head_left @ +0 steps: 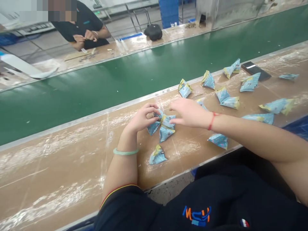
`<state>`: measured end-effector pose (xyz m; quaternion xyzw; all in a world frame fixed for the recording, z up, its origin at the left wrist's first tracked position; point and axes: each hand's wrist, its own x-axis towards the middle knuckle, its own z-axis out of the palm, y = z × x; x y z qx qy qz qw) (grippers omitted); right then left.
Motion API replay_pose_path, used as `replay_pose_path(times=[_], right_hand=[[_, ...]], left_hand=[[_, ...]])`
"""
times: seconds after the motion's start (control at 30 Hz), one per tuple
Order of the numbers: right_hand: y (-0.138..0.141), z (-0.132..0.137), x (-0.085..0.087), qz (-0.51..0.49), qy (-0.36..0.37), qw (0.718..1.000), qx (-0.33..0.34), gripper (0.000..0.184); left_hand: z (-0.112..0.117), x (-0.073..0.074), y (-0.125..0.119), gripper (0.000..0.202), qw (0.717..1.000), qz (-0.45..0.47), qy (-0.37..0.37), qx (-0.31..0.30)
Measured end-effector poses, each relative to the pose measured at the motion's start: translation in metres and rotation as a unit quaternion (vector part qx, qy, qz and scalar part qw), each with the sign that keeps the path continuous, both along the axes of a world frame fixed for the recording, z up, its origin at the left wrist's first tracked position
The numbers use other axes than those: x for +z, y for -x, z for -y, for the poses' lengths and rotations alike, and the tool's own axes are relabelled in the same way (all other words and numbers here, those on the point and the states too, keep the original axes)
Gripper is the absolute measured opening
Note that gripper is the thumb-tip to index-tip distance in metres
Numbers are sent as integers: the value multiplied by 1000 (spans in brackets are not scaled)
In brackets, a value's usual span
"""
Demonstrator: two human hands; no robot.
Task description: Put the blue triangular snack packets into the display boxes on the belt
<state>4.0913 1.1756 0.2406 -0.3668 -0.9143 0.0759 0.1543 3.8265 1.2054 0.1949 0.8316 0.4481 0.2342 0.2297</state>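
Observation:
Several small light-blue and yellow packets lie bunched together between my hands, among them a packet (166, 133) at the near side of the bunch. My left hand (143, 118), with a pale green bangle at the wrist, curves around the left side of the bunch, thumb and fingers apart. From the right, my right hand (186, 111) reaches over to the bunch, its thumb and fingers spread at the packets' edge. Neither hand visibly grips a packet. A single packet (157, 155) lies nearer to me, below the bunch.
More packets, such as one (227, 98), are scattered to the right on the brown tabletop (79, 154). A dark phone (257, 71) lies behind them. Beyond runs a green conveyor belt (96, 93). Across it, a person (84, 25) handles something small near a black bag (154, 32).

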Motion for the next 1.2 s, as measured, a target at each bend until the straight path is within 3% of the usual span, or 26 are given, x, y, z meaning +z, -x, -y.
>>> replay_pose_path(times=[0.1,0.2,0.3,0.37,0.47,0.67,0.83,0.97,1.13,1.2], right_hand=[[42,-23,-10,117,51,992,-5,47],[48,-39,-1,166,67,984,13,33],[30,-52,32,-62,-35,997,-2,28],[16,-62,55,-220,-121,968,15,31],[5,-77,68,-278,-161,946,48,30],[26,-106,29,-228,-112,967,18,29],[66,-125,4,-38,-17,999,-30,34],[94,-139,-6,118,21,992,-32,28],[100,-128,-5,92,-19,994,-50,47],[96,-111,-3,48,-19,999,16,40]], left_hand=[[-2,1,11,26,1000,9,16,11],[-5,1,24,36,995,43,86,13],[-9,1,34,33,986,72,149,-17],[-12,0,38,30,982,89,160,-40],[-14,-1,41,35,973,111,200,-44],[-12,-2,42,47,960,101,257,-37],[-9,2,39,46,969,49,241,-19],[-7,3,36,43,975,-16,221,4],[-7,3,31,40,982,-25,183,34],[-7,2,29,43,987,-18,147,60]])
